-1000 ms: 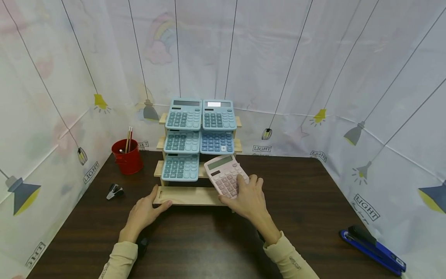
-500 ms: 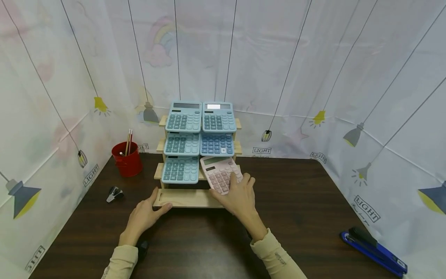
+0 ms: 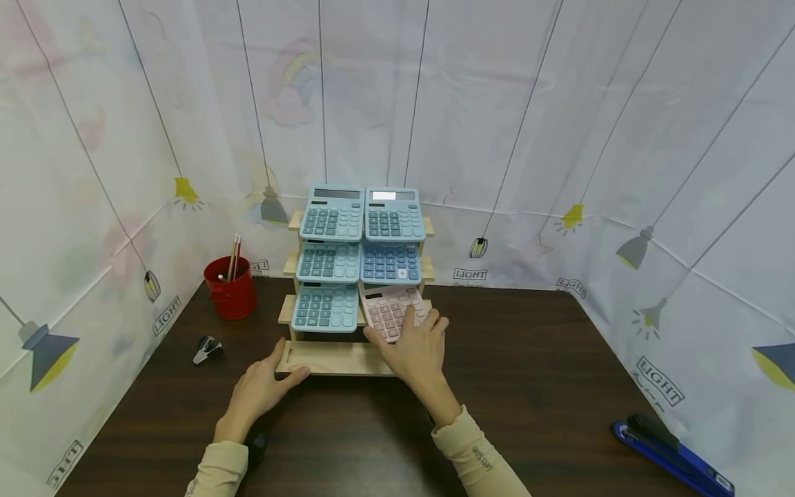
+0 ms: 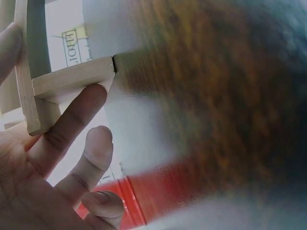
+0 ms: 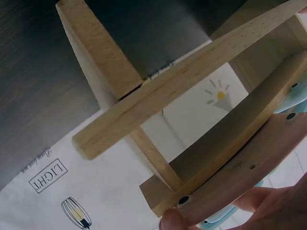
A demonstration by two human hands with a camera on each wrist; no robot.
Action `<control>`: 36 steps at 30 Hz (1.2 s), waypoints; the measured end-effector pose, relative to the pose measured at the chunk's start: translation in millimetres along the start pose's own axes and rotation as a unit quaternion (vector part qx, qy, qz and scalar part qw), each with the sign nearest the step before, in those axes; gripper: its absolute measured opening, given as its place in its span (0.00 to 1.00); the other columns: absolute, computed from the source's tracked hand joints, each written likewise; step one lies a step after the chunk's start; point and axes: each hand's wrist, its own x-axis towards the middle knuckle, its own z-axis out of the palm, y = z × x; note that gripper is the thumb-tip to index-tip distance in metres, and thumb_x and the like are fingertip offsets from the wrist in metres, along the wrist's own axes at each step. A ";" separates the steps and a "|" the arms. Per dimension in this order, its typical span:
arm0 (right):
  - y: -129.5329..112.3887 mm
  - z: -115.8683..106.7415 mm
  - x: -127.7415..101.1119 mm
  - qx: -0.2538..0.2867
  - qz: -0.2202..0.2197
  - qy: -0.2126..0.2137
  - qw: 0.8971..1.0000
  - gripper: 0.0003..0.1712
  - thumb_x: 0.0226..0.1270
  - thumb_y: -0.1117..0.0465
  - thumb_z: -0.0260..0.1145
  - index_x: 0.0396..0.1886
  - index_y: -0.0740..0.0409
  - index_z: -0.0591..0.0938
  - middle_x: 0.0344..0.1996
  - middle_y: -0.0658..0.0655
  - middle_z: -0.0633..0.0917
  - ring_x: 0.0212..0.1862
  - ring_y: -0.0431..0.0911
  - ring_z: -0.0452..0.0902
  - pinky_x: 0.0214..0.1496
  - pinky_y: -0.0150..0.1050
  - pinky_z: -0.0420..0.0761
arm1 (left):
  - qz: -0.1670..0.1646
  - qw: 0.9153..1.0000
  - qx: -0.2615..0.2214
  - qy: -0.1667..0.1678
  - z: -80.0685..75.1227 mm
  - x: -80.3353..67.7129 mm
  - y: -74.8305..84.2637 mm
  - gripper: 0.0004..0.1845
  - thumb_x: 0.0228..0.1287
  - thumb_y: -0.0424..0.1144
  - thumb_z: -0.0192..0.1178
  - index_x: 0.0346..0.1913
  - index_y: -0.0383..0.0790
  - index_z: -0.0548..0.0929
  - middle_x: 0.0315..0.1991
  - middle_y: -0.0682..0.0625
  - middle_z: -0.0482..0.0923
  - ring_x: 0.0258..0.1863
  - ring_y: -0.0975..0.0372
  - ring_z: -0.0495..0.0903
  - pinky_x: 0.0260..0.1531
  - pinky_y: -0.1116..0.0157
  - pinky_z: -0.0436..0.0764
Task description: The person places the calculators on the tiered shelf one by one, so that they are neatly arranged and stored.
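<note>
A tiered wooden rack [image 3: 335, 359] stands on the dark table. My left hand [image 3: 257, 390] grips the left end of its lowest shelf, thumb in front and fingers at the side. My right hand [image 3: 417, 352] holds a pink calculator [image 3: 385, 312] by its edges at the right of the third tier, slightly tilted. In the right wrist view the pink calculator's underside [image 5: 254, 165] lies along the shelf's wooden edge. Left of it rests a light blue calculator [image 3: 326, 308]. A darker blue calculator [image 3: 391, 264] sits directly above.
More light blue calculators [image 3: 332, 214] fill the upper tiers. A red bucket [image 3: 232, 293] with pencils stands at the left, near a staple remover [image 3: 208, 350]. A blue stapler [image 3: 673, 455] lies at the right front. A printed white curtain [image 3: 497, 138] encloses the table.
My right hand has moved left with the pink calculator, bringing it onto the third tier beside the light blue one and turning it straighter. The left hand has stayed on the rack.
</note>
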 end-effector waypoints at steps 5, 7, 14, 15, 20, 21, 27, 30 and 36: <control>-0.2 -2.3 -1.8 0.022 -0.007 -0.028 0.999 0.63 0.57 0.17 0.54 0.74 0.64 0.66 0.63 0.81 0.62 0.62 0.72 0.59 0.64 0.58 0.69 | 0.001 1.000 -0.001 0.001 0.5 -0.9 -0.8 0.59 0.59 0.79 0.51 0.81 0.40 0.50 0.75 0.32 0.62 0.71 0.36 0.68 0.63 0.36 0.71; 0.4 -3.6 -2.2 0.032 -0.020 -0.030 0.999 0.61 0.59 0.20 0.55 0.74 0.65 0.66 0.63 0.81 0.62 0.62 0.72 0.58 0.64 0.58 0.69 | -0.001 1.000 -0.002 0.002 0.1 -1.6 -1.1 0.59 0.59 0.79 0.51 0.81 0.40 0.50 0.76 0.33 0.61 0.71 0.36 0.68 0.63 0.36 0.71; 2.9 -6.1 -1.8 0.056 -0.046 -0.029 0.997 0.55 0.62 0.27 0.59 0.72 0.66 0.68 0.63 0.80 0.62 0.62 0.70 0.57 0.62 0.57 0.70 | 0.003 1.000 -0.001 0.008 -2.3 -2.5 -0.5 0.58 0.60 0.77 0.52 0.81 0.40 0.51 0.75 0.33 0.62 0.71 0.36 0.68 0.62 0.36 0.72; 2.8 -5.8 -1.4 0.056 -0.045 -0.028 0.997 0.54 0.61 0.28 0.59 0.72 0.66 0.68 0.63 0.80 0.62 0.62 0.69 0.57 0.62 0.57 0.70 | 0.004 1.000 -0.001 0.010 -2.3 -2.4 -0.3 0.58 0.60 0.77 0.52 0.81 0.40 0.51 0.75 0.33 0.62 0.71 0.36 0.68 0.62 0.36 0.72; -1.0 -2.8 1.0 0.055 -0.038 -0.017 0.998 0.54 0.62 0.27 0.59 0.71 0.67 0.69 0.64 0.82 0.62 0.61 0.71 0.59 0.60 0.57 0.71 | 0.003 1.000 0.001 0.009 -0.4 -1.0 -0.5 0.58 0.60 0.78 0.51 0.81 0.39 0.50 0.75 0.32 0.62 0.71 0.36 0.68 0.62 0.36 0.72; -2.4 -1.8 1.7 0.053 -0.035 -0.015 0.998 0.55 0.62 0.27 0.58 0.71 0.67 0.69 0.65 0.82 0.62 0.61 0.71 0.59 0.60 0.57 0.71 | 0.004 1.000 0.001 0.009 0.1 -0.6 -0.6 0.59 0.60 0.78 0.51 0.81 0.39 0.50 0.75 0.32 0.62 0.71 0.36 0.68 0.62 0.37 0.72; -8.6 5.3 6.1 0.039 -0.014 -0.012 0.999 0.57 0.60 0.23 0.59 0.70 0.67 0.70 0.64 0.82 0.63 0.58 0.69 0.60 0.59 0.55 0.69 | 0.003 1.000 0.005 0.008 3.2 0.3 -1.8 0.60 0.58 0.80 0.50 0.81 0.40 0.50 0.75 0.33 0.63 0.70 0.37 0.69 0.62 0.37 0.73; -10.3 7.3 8.0 0.030 -0.013 -0.007 0.999 0.58 0.59 0.22 0.58 0.68 0.68 0.71 0.61 0.82 0.65 0.58 0.69 0.61 0.61 0.55 0.68 | 0.002 1.000 0.005 0.007 3.6 -0.2 -1.5 0.60 0.58 0.80 0.50 0.81 0.40 0.51 0.75 0.33 0.63 0.70 0.37 0.69 0.62 0.37 0.73; -13.1 10.4 12.2 0.030 -0.016 0.006 0.999 0.58 0.58 0.21 0.59 0.65 0.70 0.72 0.60 0.82 0.66 0.58 0.69 0.63 0.63 0.57 0.68 | 0.003 1.000 0.000 0.010 2.9 0.9 -1.1 0.60 0.59 0.79 0.51 0.81 0.39 0.51 0.75 0.33 0.62 0.70 0.37 0.69 0.63 0.37 0.72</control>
